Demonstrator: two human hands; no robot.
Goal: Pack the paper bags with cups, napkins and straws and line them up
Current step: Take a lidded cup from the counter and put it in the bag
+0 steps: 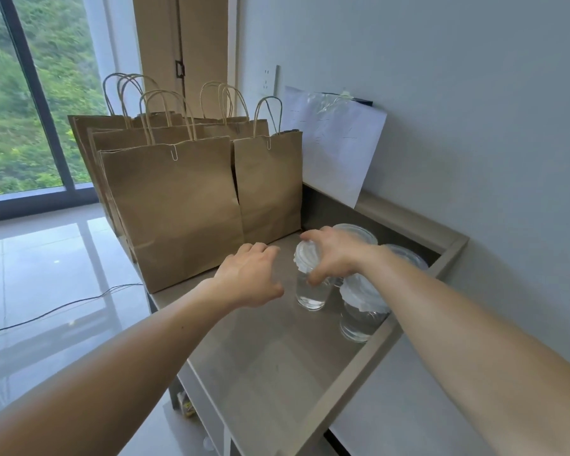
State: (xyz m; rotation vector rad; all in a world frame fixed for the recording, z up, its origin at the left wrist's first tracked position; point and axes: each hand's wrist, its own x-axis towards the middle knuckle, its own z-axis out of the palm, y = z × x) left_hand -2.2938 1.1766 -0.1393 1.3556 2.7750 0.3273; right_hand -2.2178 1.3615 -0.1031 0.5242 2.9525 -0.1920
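Grey counter (277,366) with a raised rim, white paper sheet (336,149) propped on the wall at its far end, wall socket (266,81) and wooden door (185,44) beyond it, window (20,93) far left of it, black cable (63,306) on the glossy floor (46,258) beside it.

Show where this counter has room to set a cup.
Bare: the near counter, from the cups to its near edge, and a strip between front bag and left hand. Crowded: bags fill the far end; cups line the right rim, the right hand gripping one cup.
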